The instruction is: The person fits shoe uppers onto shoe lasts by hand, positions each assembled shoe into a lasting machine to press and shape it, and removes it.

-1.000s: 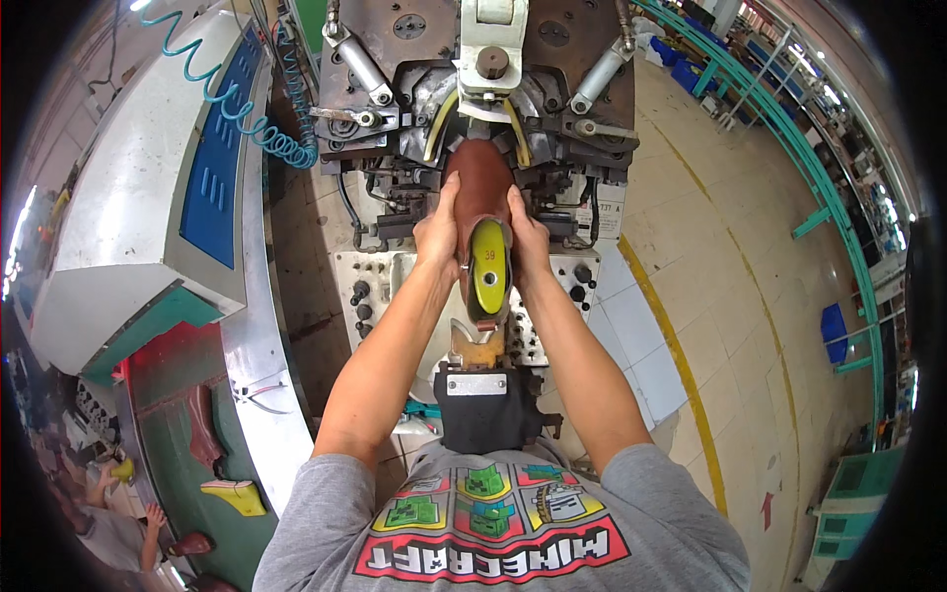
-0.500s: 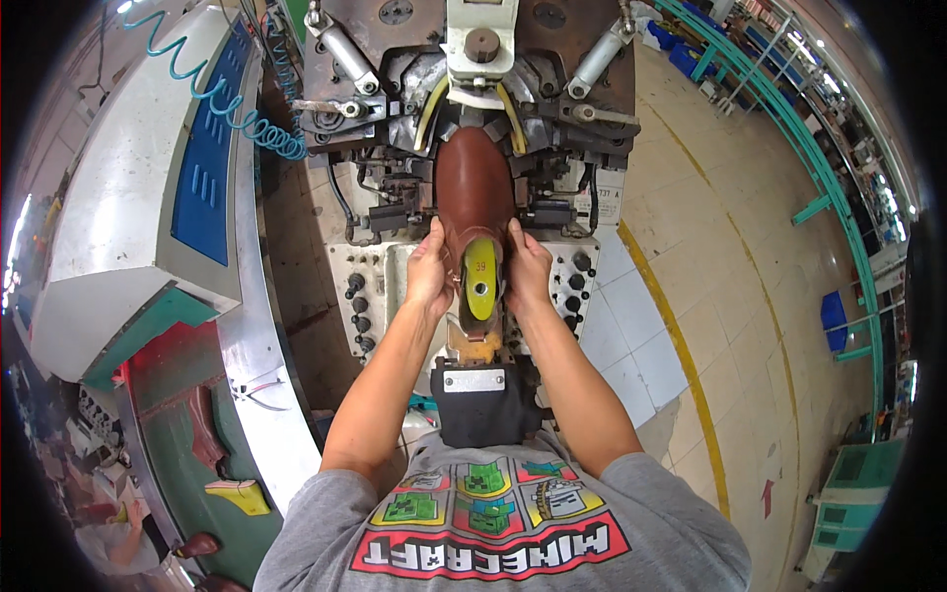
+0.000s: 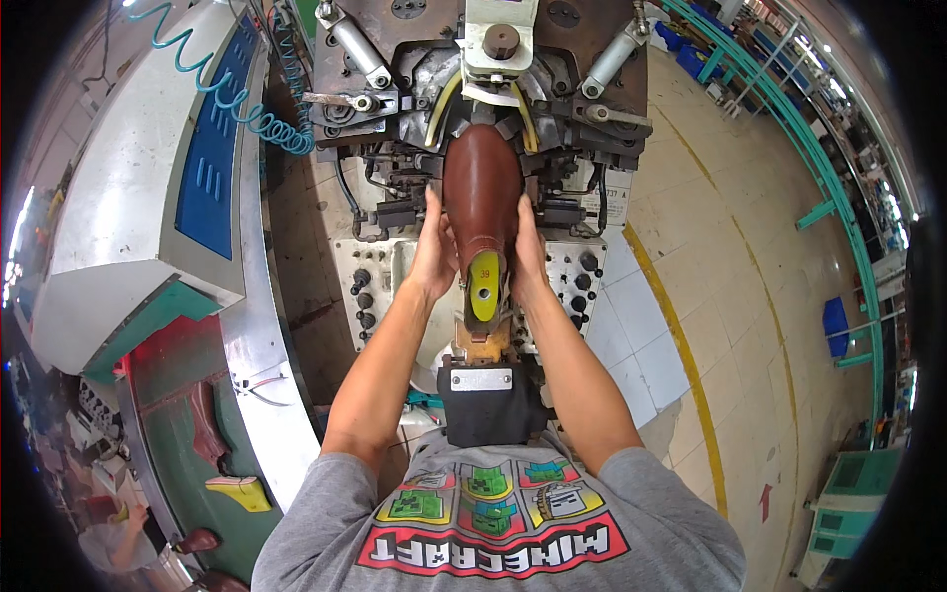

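Note:
A reddish-brown leather shoe upper (image 3: 481,183) is stretched over a yellow-green shoe last (image 3: 484,288), its toe pointing into the jaws of a machine (image 3: 501,41). My left hand (image 3: 435,245) cups the left side of the upper, thumb stretched forward a little off the leather and fingers curled against its side. On the opposite side my right hand (image 3: 528,249) lies along the leather, thumb forward. Its other fingers are mostly hidden beneath. The heel end rests over a tan support block (image 3: 481,345).
Black knobs (image 3: 582,281) line the machine's panel on both sides. At left stand a white and blue cabinet (image 3: 109,187) and a green bench surface (image 3: 182,444) bearing a brown leather piece (image 3: 205,424) and a yellow last (image 3: 240,492). Pliers (image 3: 264,392) lie on the metal edge.
Both hands have slid slightly forward along the upper. My left thumb has straightened and come off the leather. The whole view has shifted a little.

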Demonstrator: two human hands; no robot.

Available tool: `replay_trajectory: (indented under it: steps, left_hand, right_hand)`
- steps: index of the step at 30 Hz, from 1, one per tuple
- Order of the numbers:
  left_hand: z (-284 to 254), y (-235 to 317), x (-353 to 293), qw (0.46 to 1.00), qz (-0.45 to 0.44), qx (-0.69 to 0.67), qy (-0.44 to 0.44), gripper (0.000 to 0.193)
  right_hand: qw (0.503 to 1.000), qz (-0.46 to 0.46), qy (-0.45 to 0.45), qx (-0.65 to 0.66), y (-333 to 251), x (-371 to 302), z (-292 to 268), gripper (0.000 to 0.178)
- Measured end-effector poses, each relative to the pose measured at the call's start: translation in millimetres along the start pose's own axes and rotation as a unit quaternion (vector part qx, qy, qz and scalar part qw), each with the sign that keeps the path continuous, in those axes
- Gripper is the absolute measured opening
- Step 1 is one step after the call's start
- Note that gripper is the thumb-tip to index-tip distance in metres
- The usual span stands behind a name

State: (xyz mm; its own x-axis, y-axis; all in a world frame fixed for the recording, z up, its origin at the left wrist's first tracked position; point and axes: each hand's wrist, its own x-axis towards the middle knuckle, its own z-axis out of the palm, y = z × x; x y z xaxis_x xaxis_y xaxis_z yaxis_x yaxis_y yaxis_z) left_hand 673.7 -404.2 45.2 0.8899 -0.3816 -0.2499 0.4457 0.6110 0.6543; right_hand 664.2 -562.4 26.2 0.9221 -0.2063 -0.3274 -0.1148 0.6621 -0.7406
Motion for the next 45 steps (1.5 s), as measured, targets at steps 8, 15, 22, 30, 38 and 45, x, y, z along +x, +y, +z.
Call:
replay_trajectory:
  steps: [8,15,22,30,38,45]
  left_hand:
    - [33,-3,6,0.991,0.071,0.053,0.097,0.09]
    - [32,-1,5,0.981,0.123,0.049,0.14,0.089]
    - [26,-8,11,0.969,0.175,0.066,0.159,0.082]
    - [25,-5,12,0.978,0.128,0.097,0.133,0.088]
    - [26,-4,11,0.965,0.162,0.107,0.177,0.096]
    - [19,-7,16,0.977,0.133,0.106,0.128,0.099]
  right_hand:
    - [0.991,-0.035,0.057,-0.113,2,9,12,0.076]
    - [0.993,-0.035,0.02,-0.107,-3,0,21,0.074]
    - [0.993,-0.069,-0.004,-0.095,5,9,14,0.064]
    - [0.993,-0.037,-0.004,-0.115,8,26,6,0.079]
    - [0.99,-0.07,0.03,-0.117,0,13,11,0.086]
    - [0.991,-0.067,-0.018,-0.117,1,18,9,0.087]
